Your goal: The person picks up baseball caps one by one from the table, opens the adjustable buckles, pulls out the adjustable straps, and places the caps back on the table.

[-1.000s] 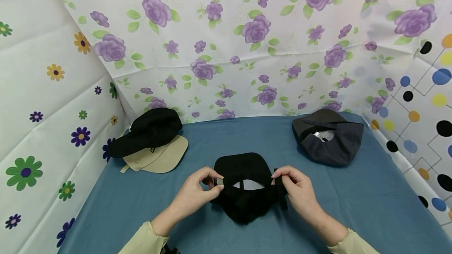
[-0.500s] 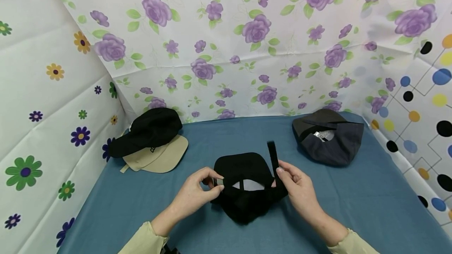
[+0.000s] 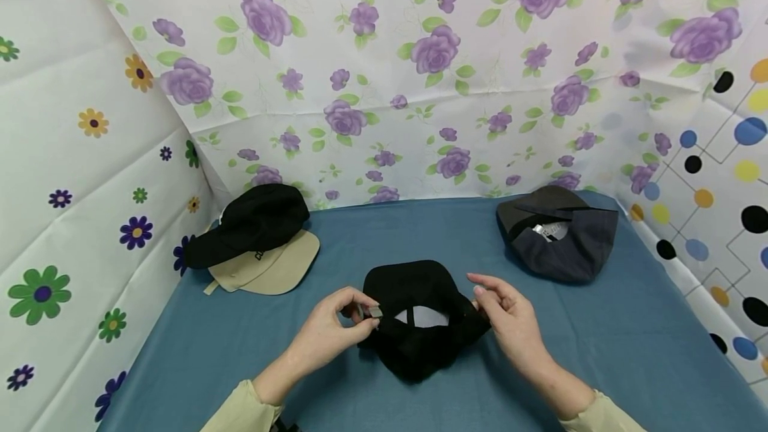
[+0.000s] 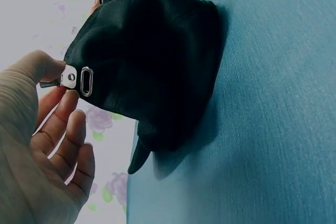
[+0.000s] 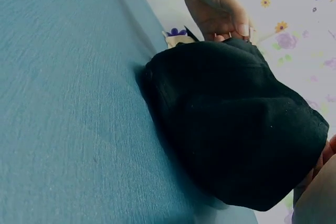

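A black baseball cap (image 3: 414, 352) lies in the middle of the cloth, its back opening up and brim pointing away. My left hand (image 3: 336, 319) pinches a silver metal buckle (image 4: 69, 76) at the cap's left side between thumb and index finger. Beside it, a metal-rimmed slot (image 4: 86, 81) shows in the cap's edge. At the opposite side, my right hand (image 3: 510, 315) grips the cap's edge with its thumb and lower fingers, the index finger stretched out. The fingers behind the edge are partly hidden. The cap's loose black strap is out of sight.
Back left, another black cap (image 3: 264, 222) rests on a beige cap (image 3: 282, 269). A dark grey cap (image 3: 558, 245) lies upturned at the back right. Blue cloth (image 3: 384, 232) covers the table, with flowered sheets (image 3: 360, 85) hanging behind and dotted fabric on the right.
The black strap hung down by my right hand, then was flipped upward, and now is not visible. My right index finger has straightened. The buckle in my left fingers has turned slightly.
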Tool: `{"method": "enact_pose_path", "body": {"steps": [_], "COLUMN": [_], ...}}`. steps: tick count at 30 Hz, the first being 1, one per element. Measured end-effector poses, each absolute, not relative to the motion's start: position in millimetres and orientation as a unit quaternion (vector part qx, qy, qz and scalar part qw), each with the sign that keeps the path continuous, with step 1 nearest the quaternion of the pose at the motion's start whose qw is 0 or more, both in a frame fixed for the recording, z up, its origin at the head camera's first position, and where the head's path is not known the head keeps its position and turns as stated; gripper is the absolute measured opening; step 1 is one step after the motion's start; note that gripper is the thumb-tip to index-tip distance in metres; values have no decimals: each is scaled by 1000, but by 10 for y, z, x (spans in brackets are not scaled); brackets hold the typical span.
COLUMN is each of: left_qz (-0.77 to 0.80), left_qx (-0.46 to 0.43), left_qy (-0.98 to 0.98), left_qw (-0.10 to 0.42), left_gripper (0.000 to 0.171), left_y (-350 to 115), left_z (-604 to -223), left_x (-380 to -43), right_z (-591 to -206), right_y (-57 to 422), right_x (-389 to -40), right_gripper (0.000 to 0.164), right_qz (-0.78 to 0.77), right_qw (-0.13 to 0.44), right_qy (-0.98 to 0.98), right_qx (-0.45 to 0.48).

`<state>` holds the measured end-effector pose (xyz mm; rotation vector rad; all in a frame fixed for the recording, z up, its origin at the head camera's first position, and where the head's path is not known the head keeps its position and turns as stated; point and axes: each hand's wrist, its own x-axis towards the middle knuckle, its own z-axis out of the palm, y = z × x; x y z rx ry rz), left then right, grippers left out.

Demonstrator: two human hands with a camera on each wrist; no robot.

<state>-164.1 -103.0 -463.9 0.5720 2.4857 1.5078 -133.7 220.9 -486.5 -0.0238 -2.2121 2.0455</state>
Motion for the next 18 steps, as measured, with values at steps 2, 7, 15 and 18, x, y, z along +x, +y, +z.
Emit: {"method": "enact_pose_path", "body": {"steps": [2, 7, 15, 18], "left_qz": [507, 508, 515, 526], "left_qx": [186, 179, 121, 88], "left_qy": [837, 840, 843, 831], "left_qw": [88, 73, 92, 158], "left_gripper": [20, 27, 34, 57], "left_y": [-1044, -1103, -1203, -1230], "left_z": [-4642, -4640, -4658, -4676], "left_x": [-1638, -1640, -1660, -1654], "right_z": [-4868, -4865, -4867, -4868], "right_y": [2219, 2271, 2429, 2503], "right_x": [-1339, -1341, -1358, -1347], "right_gripper": [36, 32, 48, 64], "right_qz": [677, 669, 637, 652], "right_qw": [77, 106, 30, -57], "right_qy": [-732, -735, -769, -754], "right_qx": [-4, -3, -45, -60]}}
